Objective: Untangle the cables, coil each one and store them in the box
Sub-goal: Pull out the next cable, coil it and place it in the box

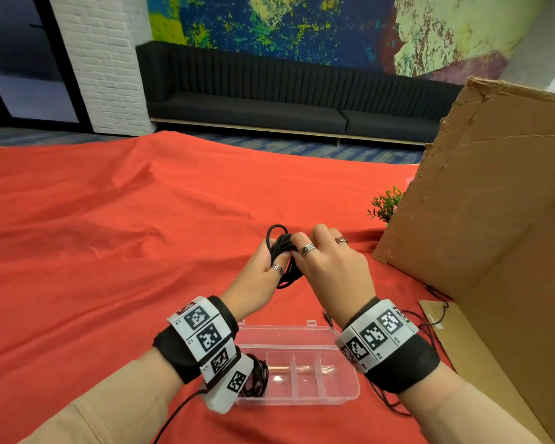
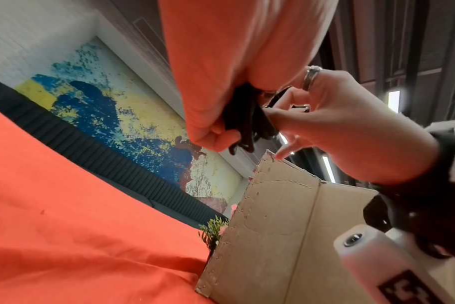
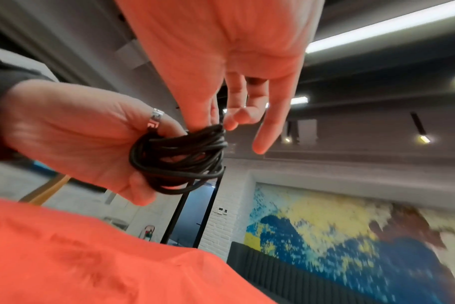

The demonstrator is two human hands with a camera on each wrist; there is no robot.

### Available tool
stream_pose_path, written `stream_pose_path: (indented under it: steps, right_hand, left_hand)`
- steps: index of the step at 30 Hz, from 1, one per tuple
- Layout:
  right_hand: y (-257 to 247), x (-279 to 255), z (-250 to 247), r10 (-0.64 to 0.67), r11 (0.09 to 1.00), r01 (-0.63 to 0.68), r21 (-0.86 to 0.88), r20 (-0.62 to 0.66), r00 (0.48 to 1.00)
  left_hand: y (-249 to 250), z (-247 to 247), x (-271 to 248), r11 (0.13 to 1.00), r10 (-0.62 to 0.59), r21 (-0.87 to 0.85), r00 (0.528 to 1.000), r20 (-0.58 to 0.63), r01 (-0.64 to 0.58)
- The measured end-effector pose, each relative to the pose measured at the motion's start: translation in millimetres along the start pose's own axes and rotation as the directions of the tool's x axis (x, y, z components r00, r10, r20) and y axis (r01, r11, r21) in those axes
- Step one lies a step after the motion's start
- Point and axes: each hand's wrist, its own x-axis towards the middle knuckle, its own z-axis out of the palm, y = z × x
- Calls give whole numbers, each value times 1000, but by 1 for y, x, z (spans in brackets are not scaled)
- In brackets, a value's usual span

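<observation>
Both our hands raised over the red cloth (image 1: 109,219), our left hand (image 1: 257,270) gripping a coiled black cable (image 1: 282,251), our right hand (image 1: 330,264) pinching its top strands, clear plastic box (image 1: 302,398) open just below, another coil (image 1: 257,376) in its left end.

No readable words, brand names or numbers appeared in any view. The white wristbands (image 1: 202,334) worn on both wrists carried only black-and-white square coded markers, with tiny characters printed beside them too small to make out. The rings (image 1: 308,249) bore an engraved pattern, not lettering. The cardboard panel (image 1: 487,193) at right carried no print.
</observation>
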Motion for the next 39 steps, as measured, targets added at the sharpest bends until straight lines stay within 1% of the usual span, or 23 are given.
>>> stream_pose_path:
  steps: [2, 4, 7, 11, 15, 19, 23, 24, 27, 28, 29, 30, 31, 32, 33, 35, 37, 39]
  right_hand:
    - [0, 5, -2, -102, 993, 100, -64, -36, 994]
    - [-2, 9, -4, -145, 987, 141, -77, -50, 988]
    - [-5, 11, -1, -133, 986, 130, -103, -25, 991]
    - [-11, 13, 5, -84, 988, 83, -128, 2, 996]
    - [-10, 8, 11, -84, 994, 85, -74, 15, 996]
    - [-7, 4, 9, -70, 998, 70, -3, 45, 997]
    - [-5, 4, 0, -54, 999, 54, 2, 25, 998]
    - [-3, 3, -1, -53, 999, 53, 7, 14, 998]
    - [3, -6, -1, -14, 999, 12, 42, 53, 998]
    - [3, -9, 0, 26, 996, -32, 80, 79, 997]
    - [3, -14, 1, 89, 983, -107, 147, 122, 989]
    - [2, -18, 4, 150, 951, -194, 241, 188, 971]
    - [1, -23, 6, 183, 890, -287, 354, 299, 936]
    - [-1, -29, 10, 174, 803, -380, 459, 429, 886]
    - [-3, -35, 13, 140, 718, -455, 527, 531, 835]
    - [-6, -44, 21, 88, 613, -552, 566, 645, 759]
    - [-8, -49, 29, 70, 514, -642, 568, 719, 692]
    - [-8, -50, 34, 37, 352, -741, 572, 782, 622]
  left_hand:
    - [-3, 3, 1, 998, -39, -51, 999, -36, 37]
    - [-2, 5, 1, 987, -89, -136, 995, -46, 82]
    - [5, 6, 0, 960, -153, -241, 987, -42, 139]
    - [4, 6, 4, 958, -163, -249, 984, -66, 142]
    - [-1, 5, 5, 968, -170, -198, 982, -78, 151]
    - [-1, 6, 5, 981, -145, -143, 986, -84, 132]
    - [-6, 2, 7, 994, -110, -46, 982, -154, 104]
    - [-8, -2, 8, 993, -121, -13, 977, -174, 121]
    - [-21, -14, 10, 962, -232, 96, 949, -215, 257]
    - [-25, -15, 10, 953, -250, 118, 944, -213, 279]
    - [-28, -15, 10, 949, -266, 117, 940, -212, 294]
    - [-30, -13, 9, 946, -284, 92, 933, -220, 310]
    - [-32, -11, 8, 944, -309, 42, 922, -234, 327]
    - [-33, -9, 7, 940, -335, -25, 909, -248, 340]
    - [-33, -6, 5, 932, -363, -87, 897, -251, 353]
    - [-37, -1, 2, 917, -397, -147, 889, -227, 371]
    - [-40, 4, -3, 911, -407, -152, 890, -204, 382]
    - [-43, 8, -4, 903, -422, -179, 884, -200, 390]
